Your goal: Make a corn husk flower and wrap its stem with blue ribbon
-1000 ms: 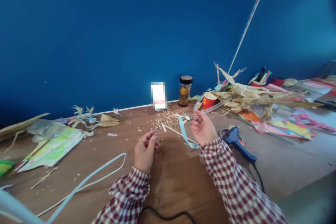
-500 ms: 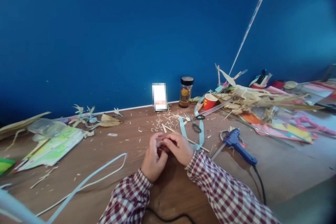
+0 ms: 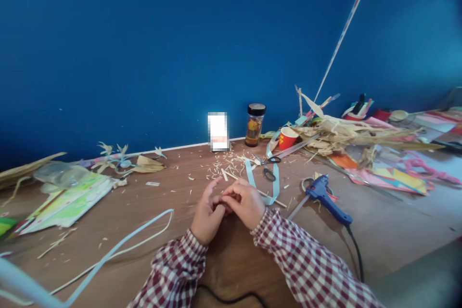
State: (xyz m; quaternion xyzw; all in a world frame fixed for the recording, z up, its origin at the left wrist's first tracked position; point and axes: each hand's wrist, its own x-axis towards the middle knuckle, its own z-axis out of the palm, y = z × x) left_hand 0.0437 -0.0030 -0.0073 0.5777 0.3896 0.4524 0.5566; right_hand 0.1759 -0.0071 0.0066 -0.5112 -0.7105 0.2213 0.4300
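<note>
Small piece [image 3: 221,200] — hidden between left hand [image 3: 206,216] and right hand [image 3: 246,206] grips.

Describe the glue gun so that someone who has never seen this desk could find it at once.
On the brown wooden desk under the blue wall, look right of the person's right hand. The blue plastic glue gun lies there on its side, trailing a black cord; nothing else nearby is solid dark blue.
</note>
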